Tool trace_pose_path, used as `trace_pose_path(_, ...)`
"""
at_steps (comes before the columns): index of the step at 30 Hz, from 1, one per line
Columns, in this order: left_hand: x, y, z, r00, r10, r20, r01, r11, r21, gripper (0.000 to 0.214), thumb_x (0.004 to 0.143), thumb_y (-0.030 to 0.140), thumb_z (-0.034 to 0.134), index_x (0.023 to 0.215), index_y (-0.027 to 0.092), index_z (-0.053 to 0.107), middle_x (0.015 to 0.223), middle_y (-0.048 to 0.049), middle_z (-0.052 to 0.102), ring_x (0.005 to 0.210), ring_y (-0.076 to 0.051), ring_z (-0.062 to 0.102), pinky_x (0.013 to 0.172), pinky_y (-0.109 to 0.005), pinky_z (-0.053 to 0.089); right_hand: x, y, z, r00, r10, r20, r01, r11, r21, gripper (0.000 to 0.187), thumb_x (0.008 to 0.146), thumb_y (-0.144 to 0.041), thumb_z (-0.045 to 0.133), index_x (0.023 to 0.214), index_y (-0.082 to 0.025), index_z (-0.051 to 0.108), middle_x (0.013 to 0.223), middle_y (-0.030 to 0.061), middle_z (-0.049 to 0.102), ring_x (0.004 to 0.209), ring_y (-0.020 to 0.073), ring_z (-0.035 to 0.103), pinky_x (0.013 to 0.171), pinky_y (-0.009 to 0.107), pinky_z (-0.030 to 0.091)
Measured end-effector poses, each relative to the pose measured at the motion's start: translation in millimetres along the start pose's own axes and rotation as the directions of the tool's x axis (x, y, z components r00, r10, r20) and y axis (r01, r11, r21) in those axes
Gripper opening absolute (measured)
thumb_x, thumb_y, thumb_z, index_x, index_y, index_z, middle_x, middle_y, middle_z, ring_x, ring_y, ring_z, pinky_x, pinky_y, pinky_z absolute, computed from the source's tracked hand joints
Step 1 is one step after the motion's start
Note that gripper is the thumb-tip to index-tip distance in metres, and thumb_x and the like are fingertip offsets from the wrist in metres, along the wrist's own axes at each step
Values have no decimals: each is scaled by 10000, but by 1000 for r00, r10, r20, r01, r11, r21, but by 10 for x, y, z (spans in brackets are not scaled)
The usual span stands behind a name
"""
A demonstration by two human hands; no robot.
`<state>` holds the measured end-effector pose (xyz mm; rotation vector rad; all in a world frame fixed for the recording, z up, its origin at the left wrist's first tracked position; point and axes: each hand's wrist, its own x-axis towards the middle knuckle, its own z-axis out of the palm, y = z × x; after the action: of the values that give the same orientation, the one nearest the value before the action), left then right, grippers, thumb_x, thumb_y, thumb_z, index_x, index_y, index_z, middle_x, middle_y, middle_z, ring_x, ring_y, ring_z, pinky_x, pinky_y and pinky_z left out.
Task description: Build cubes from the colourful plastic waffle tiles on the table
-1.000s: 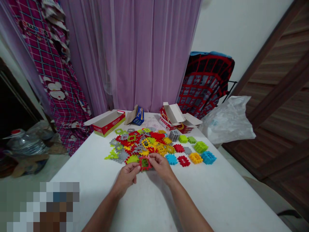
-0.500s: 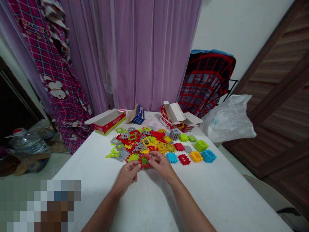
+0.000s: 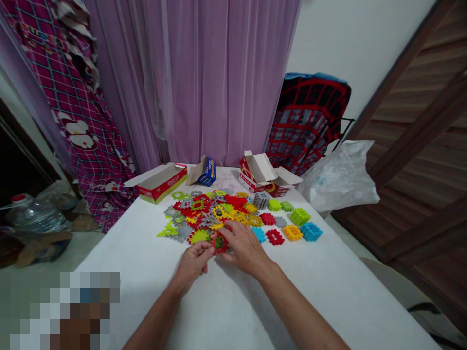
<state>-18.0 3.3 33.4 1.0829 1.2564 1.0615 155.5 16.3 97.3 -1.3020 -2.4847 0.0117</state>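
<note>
A heap of flat interlocking plastic pieces (image 3: 215, 214) in red, yellow, green and grey lies on the white table (image 3: 226, 301). At its near edge my left hand (image 3: 194, 263) pinches a small red-framed assembly with green inside (image 3: 219, 242). My right hand (image 3: 245, 249) lies over the assembly's right side with its fingers pressed against it. Several finished cubes stand to the right, among them a blue cube (image 3: 311, 231), a yellow cube (image 3: 292, 232) and a green cube (image 3: 299, 216).
Open cardboard boxes sit at the table's far edge: a red and green one (image 3: 162, 181), a blue one (image 3: 205, 171) and red ones (image 3: 260, 176). A white plastic bag (image 3: 339, 177) lies at the right edge. Purple curtains hang behind. A water bottle (image 3: 31, 216) lies left.
My right hand has slid forward and lower over the red assembly, its fingers now flatter against it. My left hand keeps its pinch. The view has shifted slightly.
</note>
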Motion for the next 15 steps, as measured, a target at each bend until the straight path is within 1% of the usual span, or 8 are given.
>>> trace_pose_path(3, -32, 24, 26, 1000, -1, 16, 1, 1000, -2, 362, 624, 541, 669, 736, 203, 601, 416, 107, 441, 322, -56, 358, 350, -185, 214, -15, -34, 17, 1000, 5, -27, -5, 1000, -1, 529, 729, -356, 723, 1220, -220, 578, 1326, 142, 514, 1162, 316, 495, 931, 458, 408)
trace_pose_path(5, -54, 41, 40, 999, -17, 31, 17, 1000, 10, 365, 626, 541, 671, 752, 204, 607, 420, 104, 453, 316, -55, 352, 347, -187, 205, -39, -37, 31, 999, 10, -41, -10, 1000, 14, 517, 729, -356, 722, 1209, -219, 585, 1316, 139, 522, 1153, 311, 502, 926, 452, 412)
trace_pose_path(7, -67, 51, 45, 998, -34, 52, 33, 999, 28, 386, 619, 543, 679, 782, 198, 623, 460, 88, 511, 311, -50, 352, 340, -190, 194, -83, 28, 26, 999, 20, -47, -19, 999, 42, 525, 718, -356, 733, 1207, -230, 590, 1312, 131, 525, 1148, 300, 508, 926, 438, 418)
trace_pose_path(8, -67, 53, 43, 998, -38, 59, 37, 999, 32, 406, 608, 547, 686, 802, 194, 631, 505, 71, 559, 309, -46, 357, 335, -192, 194, -115, 100, 8, 998, 32, -47, -29, 998, 54, 538, 710, -356, 740, 1213, -239, 590, 1318, 125, 521, 1155, 294, 506, 933, 431, 418)
trace_pose_path(10, -60, 56, 34, 998, -36, 59, 35, 999, 24, 460, 585, 560, 694, 847, 185, 641, 642, 26, 653, 311, -38, 375, 327, -195, 200, -200, 335, -75, 997, 77, -32, -75, 996, 54, 570, 700, -359, 750, 1235, -253, 586, 1355, 122, 493, 1196, 292, 483, 968, 433, 400)
trace_pose_path(12, -48, 60, 23, 998, -36, 47, 35, 999, 14, 504, 577, 575, 689, 885, 179, 643, 763, -13, 698, 318, -33, 394, 322, -194, 203, -303, 668, -214, 985, 170, 10, -170, 985, -1, 598, 688, -366, 760, 1251, -259, 589, 1420, 135, 433, 1272, 317, 420, 1018, 473, 352)
trace_pose_path(13, -42, 63, 20, 998, -39, 44, 38, 999, 13, 515, 578, 583, 684, 892, 177, 643, 790, -23, 703, 324, -33, 402, 321, -193, 202, -356, 852, -293, 973, 225, 51, -223, 974, -43, 612, 680, -379, 767, 1257, -269, 592, 1459, 138, 389, 1311, 338, 374, 1037, 508, 320)
trace_pose_path(15, -34, 70, 18, 998, -44, 42, 44, 999, 17, 527, 572, 597, 680, 881, 172, 645, 786, -25, 697, 331, -36, 411, 319, -189, 197, -450, 1204, -438, 934, 335, 125, -319, 939, -131, 646, 661, -398, 778, 1271, -301, 591, 1526, 130, 294, 1386, 379, 246, 1058, 580, 246)
